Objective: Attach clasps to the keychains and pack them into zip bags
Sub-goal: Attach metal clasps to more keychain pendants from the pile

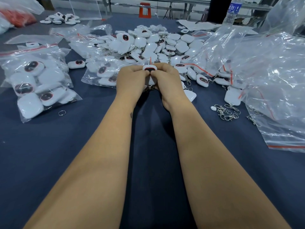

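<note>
Hands are held together over the table (49, 146): a white keychain (149, 68) is pinched between the curled fingers of the left hand (130, 80) and right hand (168, 80), in front of the loose pile (153, 45). A filled bag (38, 83) lies to the left. Clasps (228, 111) are heaped to the right, beside empty bags (272, 90).

A dark blue cloth-covered table (49, 154) fronts grey metal frames (188, 7) and an orange stool (145, 12).
</note>
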Demonstrator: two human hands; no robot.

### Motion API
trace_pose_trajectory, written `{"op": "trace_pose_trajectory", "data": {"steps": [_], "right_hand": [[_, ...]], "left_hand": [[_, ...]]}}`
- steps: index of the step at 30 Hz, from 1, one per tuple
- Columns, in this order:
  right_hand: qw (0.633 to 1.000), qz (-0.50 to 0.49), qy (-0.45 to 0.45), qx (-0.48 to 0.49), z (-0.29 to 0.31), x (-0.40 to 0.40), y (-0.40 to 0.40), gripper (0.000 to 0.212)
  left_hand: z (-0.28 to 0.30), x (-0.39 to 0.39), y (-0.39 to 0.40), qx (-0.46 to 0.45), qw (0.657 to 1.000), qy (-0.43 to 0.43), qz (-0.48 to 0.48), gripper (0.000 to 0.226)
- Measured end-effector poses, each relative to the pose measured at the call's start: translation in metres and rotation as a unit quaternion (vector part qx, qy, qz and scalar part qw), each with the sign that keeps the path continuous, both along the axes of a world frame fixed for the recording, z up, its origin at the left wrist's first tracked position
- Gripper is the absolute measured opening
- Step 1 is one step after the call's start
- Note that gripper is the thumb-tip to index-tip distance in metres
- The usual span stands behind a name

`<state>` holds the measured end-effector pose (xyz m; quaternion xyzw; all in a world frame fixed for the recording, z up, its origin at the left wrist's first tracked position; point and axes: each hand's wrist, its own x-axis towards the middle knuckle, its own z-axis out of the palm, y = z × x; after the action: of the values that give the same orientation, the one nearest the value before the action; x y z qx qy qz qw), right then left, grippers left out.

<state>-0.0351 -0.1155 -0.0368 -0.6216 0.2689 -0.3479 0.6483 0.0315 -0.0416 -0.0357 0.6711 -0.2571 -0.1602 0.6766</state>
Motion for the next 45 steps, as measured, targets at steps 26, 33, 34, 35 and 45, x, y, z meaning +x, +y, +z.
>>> {"op": "trace_pose_trajectory", "data": {"steps": [26, 33, 34, 35, 45], "right_hand": [[0.966, -0.006, -0.218, 0.140, 0.014, -0.008, 0.001, 0.017], [0.990, -0.071, -0.097, 0.074, 0.012, -0.005, 0.008, 0.018], [0.993, -0.089, -0.066, 0.041, 0.010, -0.004, 0.008, 0.020], [0.994, -0.103, -0.041, 0.008, 0.008, -0.004, 0.008, 0.022], [0.967, -0.028, 0.094, -0.236, 0.002, -0.001, 0.014, 0.027]], "left_hand": [[0.000, -0.003, -0.001, 0.072, 0.989, -0.082, 0.100, 0.005], [0.004, -0.006, 0.000, 0.010, 0.990, -0.064, 0.126, 0.016], [0.005, -0.007, 0.000, -0.001, 0.990, -0.063, 0.129, 0.016], [0.005, -0.007, -0.001, -0.007, 0.989, -0.070, 0.130, 0.016], [0.004, -0.009, -0.003, -0.013, 0.984, -0.132, 0.119, 0.013]]}}
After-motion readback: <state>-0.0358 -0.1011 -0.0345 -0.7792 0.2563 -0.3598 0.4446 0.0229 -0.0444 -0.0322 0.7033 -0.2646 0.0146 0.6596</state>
